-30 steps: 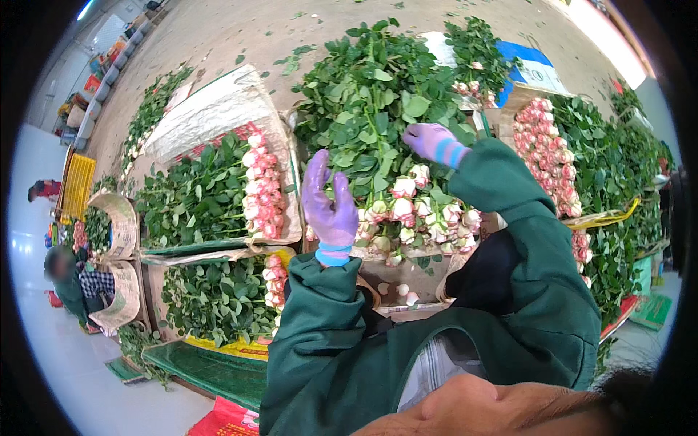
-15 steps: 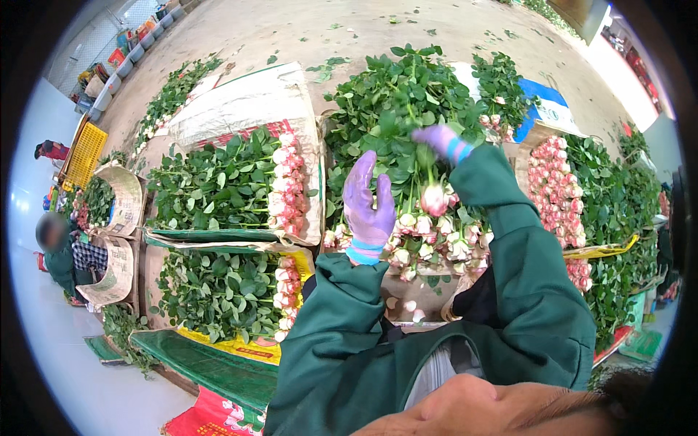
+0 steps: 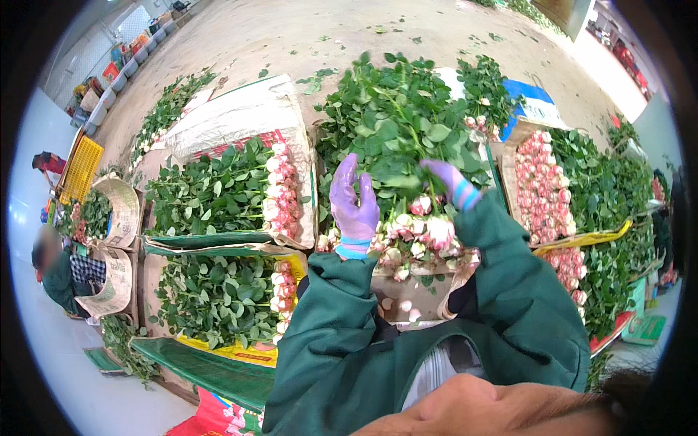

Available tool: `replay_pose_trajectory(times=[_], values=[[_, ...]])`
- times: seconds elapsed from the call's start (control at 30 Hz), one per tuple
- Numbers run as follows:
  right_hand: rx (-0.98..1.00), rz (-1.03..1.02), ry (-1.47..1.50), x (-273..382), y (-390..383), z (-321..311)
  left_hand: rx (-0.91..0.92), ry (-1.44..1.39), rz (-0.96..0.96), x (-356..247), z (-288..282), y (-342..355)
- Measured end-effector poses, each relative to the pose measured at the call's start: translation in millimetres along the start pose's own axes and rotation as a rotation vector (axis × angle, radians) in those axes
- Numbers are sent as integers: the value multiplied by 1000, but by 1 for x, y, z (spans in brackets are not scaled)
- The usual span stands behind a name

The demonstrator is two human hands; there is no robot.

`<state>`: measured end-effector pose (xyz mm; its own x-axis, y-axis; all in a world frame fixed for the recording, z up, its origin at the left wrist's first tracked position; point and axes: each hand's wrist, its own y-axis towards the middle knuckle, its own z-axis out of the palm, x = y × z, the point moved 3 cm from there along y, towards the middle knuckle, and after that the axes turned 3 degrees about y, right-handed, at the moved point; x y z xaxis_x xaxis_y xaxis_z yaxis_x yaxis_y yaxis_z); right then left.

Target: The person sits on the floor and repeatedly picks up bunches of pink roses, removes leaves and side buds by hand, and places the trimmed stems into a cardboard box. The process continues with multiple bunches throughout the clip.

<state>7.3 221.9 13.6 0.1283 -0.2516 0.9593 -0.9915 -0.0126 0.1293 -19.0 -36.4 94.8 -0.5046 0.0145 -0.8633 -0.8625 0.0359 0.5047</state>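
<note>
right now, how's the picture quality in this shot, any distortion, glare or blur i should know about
Head view: strong fisheye bending, with a black rim around the circle. Light is even daylight; the concrete floor looks washed out at the top. The left hand, the right hand and the pink rose bunch between them are sharp. The person's own chin at the bottom is soft, and a bystander's face at far left is blurred.

I see my left hand (image 3: 354, 207) and right hand (image 3: 451, 182) on the rose pile (image 3: 396, 145) ahead; boxed rose bundles (image 3: 225, 192) lie left, more rose boxes (image 3: 542, 182) right.
</note>
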Motion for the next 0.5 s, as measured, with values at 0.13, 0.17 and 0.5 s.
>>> replay_pose_trajectory(times=[0.13, 0.17, 0.5], values=[[-32, -307, -146, 13, 77, -1, -62, -27, 33, -5, -9, -1], [-118, -164, 40, 13, 91, 6, -89, -3, 61, -8, -12, -2], [-380, 208, -213, 3, 61, 43, -142, 40, -3, 11, -24, 9]])
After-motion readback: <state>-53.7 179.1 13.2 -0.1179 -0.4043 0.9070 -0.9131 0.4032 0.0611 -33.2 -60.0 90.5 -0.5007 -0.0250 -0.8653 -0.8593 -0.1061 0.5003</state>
